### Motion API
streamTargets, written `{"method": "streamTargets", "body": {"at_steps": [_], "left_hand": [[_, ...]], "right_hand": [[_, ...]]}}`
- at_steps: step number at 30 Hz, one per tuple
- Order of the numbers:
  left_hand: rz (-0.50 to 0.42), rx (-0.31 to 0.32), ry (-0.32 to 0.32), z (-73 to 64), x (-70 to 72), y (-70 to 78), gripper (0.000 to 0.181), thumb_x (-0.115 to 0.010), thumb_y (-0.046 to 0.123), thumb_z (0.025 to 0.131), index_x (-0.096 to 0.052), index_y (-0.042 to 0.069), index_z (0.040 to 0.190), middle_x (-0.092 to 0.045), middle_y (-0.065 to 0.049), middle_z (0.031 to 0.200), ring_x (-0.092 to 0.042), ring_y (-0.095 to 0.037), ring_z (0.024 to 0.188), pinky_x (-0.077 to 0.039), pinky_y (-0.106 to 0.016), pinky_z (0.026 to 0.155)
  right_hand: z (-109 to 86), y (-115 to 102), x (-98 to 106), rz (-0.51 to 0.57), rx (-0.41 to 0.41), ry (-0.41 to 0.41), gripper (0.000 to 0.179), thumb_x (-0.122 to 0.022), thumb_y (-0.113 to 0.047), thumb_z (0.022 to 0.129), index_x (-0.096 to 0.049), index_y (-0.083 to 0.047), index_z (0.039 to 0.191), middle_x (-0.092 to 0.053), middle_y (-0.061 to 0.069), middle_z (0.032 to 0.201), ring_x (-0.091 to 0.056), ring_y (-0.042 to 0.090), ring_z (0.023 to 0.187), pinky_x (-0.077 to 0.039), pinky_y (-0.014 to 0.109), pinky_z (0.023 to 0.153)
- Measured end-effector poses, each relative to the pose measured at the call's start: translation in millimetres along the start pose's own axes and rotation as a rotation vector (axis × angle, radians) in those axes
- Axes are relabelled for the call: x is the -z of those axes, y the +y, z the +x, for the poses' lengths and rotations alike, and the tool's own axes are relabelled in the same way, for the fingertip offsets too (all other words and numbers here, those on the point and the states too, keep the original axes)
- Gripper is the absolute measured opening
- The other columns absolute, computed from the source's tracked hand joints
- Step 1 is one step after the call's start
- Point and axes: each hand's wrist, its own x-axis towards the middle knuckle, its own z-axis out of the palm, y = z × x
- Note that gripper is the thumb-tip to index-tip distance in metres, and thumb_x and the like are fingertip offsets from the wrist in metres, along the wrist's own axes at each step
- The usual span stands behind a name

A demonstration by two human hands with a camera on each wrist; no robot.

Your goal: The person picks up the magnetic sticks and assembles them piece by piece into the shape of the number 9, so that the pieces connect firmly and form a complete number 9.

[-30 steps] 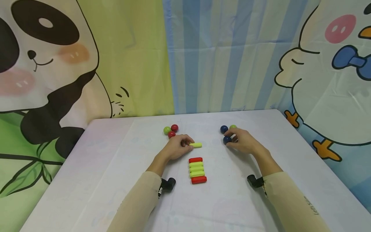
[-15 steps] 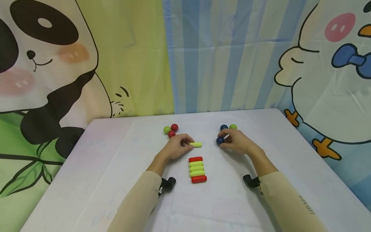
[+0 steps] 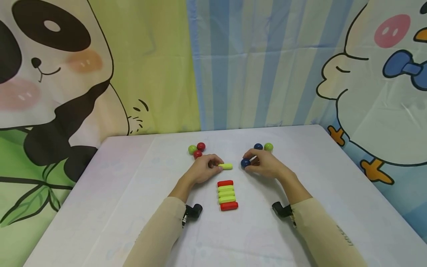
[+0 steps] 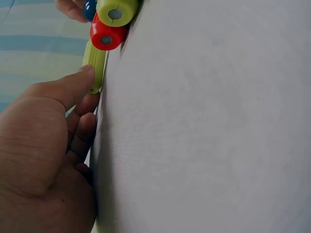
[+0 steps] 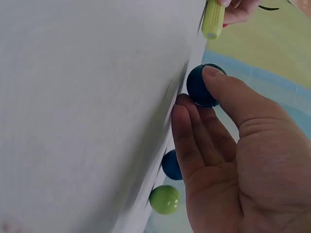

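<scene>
Blue ball [image 3: 245,163] and lime stick [image 3: 227,166] are held up facing each other near the middle of the white table [image 3: 100,207], with a small gap between them; I cannot tell whether either touches the tabletop. Behind hangs a big printed cloth [image 3: 233,74], with a panda [image 3: 50,89] on the left, blue stripes in the middle and a white bird [image 3: 383,122] on the right. Two beige sleeves [image 3: 323,230] reach in from the near side, each with a black camera [image 3: 193,211] at the wrist.

The left hand [image 3: 203,170] pinches one end of the stick between thumb and forefinger, its free end pointing towards the ball. The right hand [image 3: 265,165] has thumb and forefinger clamped on the ball, the other fingers lying close together just beside it.

Nearer the person, short sticks lie side by side in a row: a red stick [image 3: 225,183] at the far end, three lime ones [image 3: 226,194], another red one [image 3: 229,206] at the near end. Just beyond the left hand sit red balls [image 3: 198,154] and a green ball [image 3: 192,149]. Beyond the right hand, a second blue ball [image 3: 258,147] sits beside another green ball [image 3: 268,147].
</scene>
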Motion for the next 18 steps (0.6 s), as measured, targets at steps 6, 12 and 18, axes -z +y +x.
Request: {"method": "streamTargets", "body": {"at_steps": [6,12,18], "left_hand": [[0.003,0.005,-0.003,-0.5,2.1,0.2,0.019,-0.072,0.029,0.097,-0.071,0.027,0.116,-0.064,0.005,0.102,-0.056,-0.019,0.096,-0.048,-0.032,0.086],[-0.008,-0.007,0.008,-1.0,5.4,0.1,0.018,-0.072,0.027,0.098,-0.071,0.026,0.116,-0.064,0.004,0.101,-0.056,-0.019,0.095,-0.048,-0.033,0.085],[-0.011,-0.019,-0.012,-0.2,3.9,0.4,0.019,-0.071,0.027,0.098,-0.071,0.025,0.117,-0.064,0.005,0.102,-0.056,-0.019,0.096,-0.048,-0.032,0.086]], "right_hand": [[6.0,-5.3,-8.1,-0.008,0.02,-0.012,0.035,-0.078,-0.014,0.092,-0.065,-0.01,0.125,-0.068,0.009,0.123,-0.067,0.026,0.109,-0.055,0.043,0.097],[12.3,-9.4,-13.5,-0.008,0.034,-0.008,0.035,-0.078,-0.017,0.093,-0.065,-0.013,0.125,-0.069,0.006,0.12,-0.066,0.024,0.107,-0.055,0.042,0.096],[13.4,-8.5,-17.7,0.016,0.031,-0.012,0.035,-0.077,-0.018,0.093,-0.065,-0.013,0.126,-0.069,0.006,0.118,-0.065,0.023,0.106,-0.055,0.043,0.096]]}}
